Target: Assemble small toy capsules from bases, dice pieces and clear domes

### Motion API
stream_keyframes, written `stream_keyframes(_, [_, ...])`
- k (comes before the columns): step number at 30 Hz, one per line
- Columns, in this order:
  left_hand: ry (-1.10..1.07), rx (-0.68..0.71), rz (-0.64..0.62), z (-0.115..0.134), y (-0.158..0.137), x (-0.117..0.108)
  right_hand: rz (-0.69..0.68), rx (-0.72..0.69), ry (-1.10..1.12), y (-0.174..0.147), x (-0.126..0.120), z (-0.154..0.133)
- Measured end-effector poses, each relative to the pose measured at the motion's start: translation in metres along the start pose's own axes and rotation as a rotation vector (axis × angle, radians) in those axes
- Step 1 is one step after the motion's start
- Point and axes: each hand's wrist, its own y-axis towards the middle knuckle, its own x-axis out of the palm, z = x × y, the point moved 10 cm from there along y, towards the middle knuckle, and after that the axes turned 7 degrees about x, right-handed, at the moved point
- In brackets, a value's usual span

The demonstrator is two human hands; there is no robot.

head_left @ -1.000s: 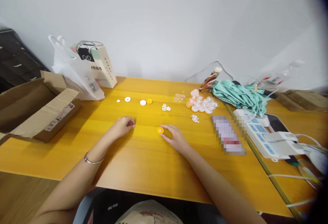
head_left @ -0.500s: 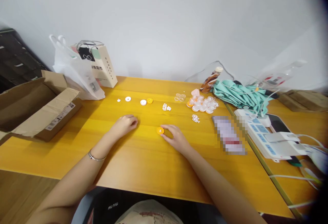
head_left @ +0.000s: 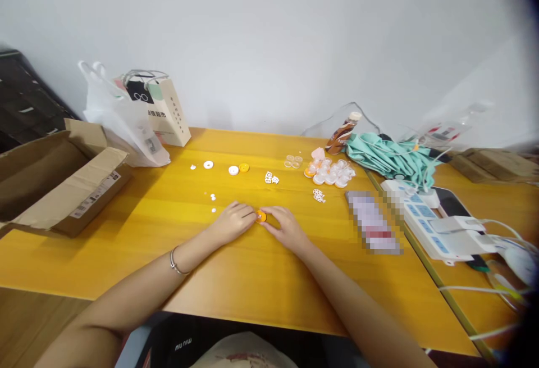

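Orange, the small disc (head_left: 263, 217) is over the table (head_left: 261, 284) between my hands, its rim pinched by my right hand (head_left: 290, 232), seemingly to steady it against my left hand (head_left: 231, 223), whose curled fingers' hold I cannot tell.

A home or an office, hard to tell which: a plain wall (head_left: 269, 36) behind a tabletop (head_left: 261, 284) with a power strip (head_left: 426, 226), brown bottle (head_left: 342, 135), paper bag (head_left: 168, 109) and carton (head_left: 69, 191).

The left hand (head_left: 234, 223), palm down, nearly meets the right hand (head_left: 288, 230), curved in a pinch.
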Motion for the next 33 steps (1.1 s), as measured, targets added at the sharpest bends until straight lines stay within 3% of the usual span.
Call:
stream_keyframes(8, [0.060,0.062,-0.068,0.004,-0.004,0.003,-0.003,0.007,0.005,0.000,0.000,0.000])
stream_keyframes(17, [-0.147,-0.050,-0.068,-0.005,-0.003,0.000,0.012,0.022,0.012,-0.001,-0.003,-0.001])
stream_keyframes(20, [-0.240,-0.130,-0.009,-0.022,-0.006,-0.014,0.011,0.021,0.022,-0.001,-0.004,-0.001])
stream_keyframes(23, [-0.309,-0.266,0.019,-0.057,-0.021,-0.035,0.008,0.025,0.031,-0.001,-0.004,0.001])
stream_keyframes(28, [-0.500,-0.462,-0.194,-0.102,-0.059,-0.041,0.006,0.022,0.061,-0.002,-0.002,0.002])
stream_keyframes(33, [-0.605,-0.505,-0.306,-0.104,-0.071,-0.024,0.012,0.009,0.086,-0.002,-0.005,-0.001])
